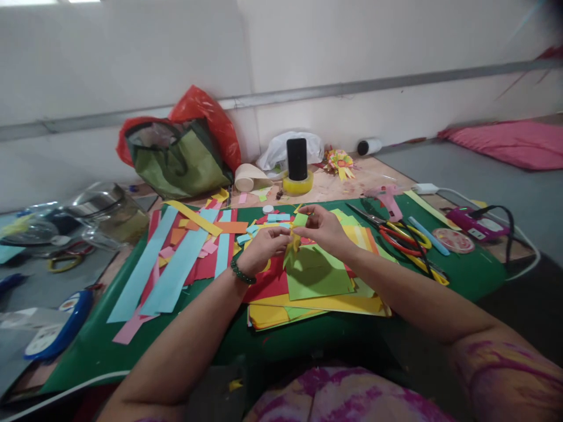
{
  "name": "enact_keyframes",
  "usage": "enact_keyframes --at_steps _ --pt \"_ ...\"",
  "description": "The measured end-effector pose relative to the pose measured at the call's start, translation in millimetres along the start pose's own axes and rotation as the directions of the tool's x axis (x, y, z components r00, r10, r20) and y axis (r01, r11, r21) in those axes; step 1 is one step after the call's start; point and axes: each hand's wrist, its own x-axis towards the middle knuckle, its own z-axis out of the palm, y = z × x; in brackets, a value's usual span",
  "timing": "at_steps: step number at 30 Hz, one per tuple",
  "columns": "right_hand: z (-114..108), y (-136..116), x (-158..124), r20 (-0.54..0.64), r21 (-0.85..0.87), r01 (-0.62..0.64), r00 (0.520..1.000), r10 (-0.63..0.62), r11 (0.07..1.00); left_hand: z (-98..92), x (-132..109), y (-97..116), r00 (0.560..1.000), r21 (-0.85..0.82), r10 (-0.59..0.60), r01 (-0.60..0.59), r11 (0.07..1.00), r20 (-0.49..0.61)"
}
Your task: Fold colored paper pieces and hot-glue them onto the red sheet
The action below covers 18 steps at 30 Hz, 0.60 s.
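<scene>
Yellow paper (296,241), near-upright lengthwise, between left hand (265,248) and right hand (326,232)

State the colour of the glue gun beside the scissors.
The glue gun is pink, best seen in the head view.

First: What can I not certify at the hands?

Second: I find the yellow paper piece (296,240) partly hidden between the left hand (266,249) and right hand (323,231), its outline blurred.

First: Edges?

Second: I record the pink cloth (510,143) cut off right, the lower white cable (79,384) left.
</scene>
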Motion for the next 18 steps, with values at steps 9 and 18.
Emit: enact_keyframes --at_steps 9,18 --pt "-1.3 0.5 0.1 0.012 -0.031 -0.015 1.0 0.015 0.999 3.2 -0.5 -0.3 0.998 0.038 0.023 -0.021 0.999 -0.053" --pt "-2.8 6.4 2.4 0.02 -0.125 -0.024 0.999 0.027 0.992 4.8 -2.5 -0.2 0.996 0.069 0.042 -0.037 0.997 -0.076"
